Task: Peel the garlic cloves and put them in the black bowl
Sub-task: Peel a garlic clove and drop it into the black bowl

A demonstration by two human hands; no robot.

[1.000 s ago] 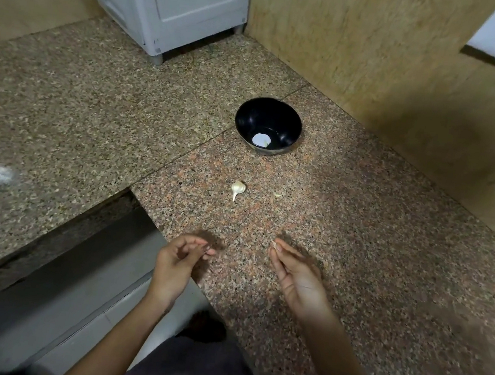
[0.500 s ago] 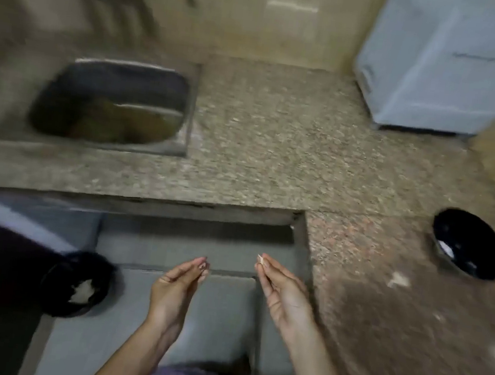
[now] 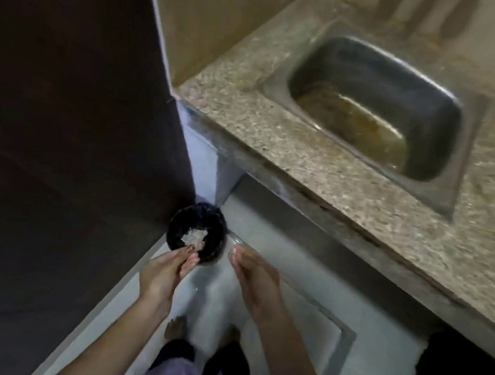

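My left hand hovers over the near rim of a round black bin on the floor, fingers pinched together and pointing down into it. Pale garlic skins lie inside the bin. My right hand is just right of the bin, fingers straight and close together, with a small pale bit that looks like a garlic clove at the fingertips. The black bowl and the loose garlic on the counter are out of view.
A speckled granite counter with a steel sink runs along the upper right. A dark panel fills the left. White floor tiles and my feet are below.
The view has swung left and down, from the counter with the black bowl to the floor bin. Both hands have moved over and beside the bin.
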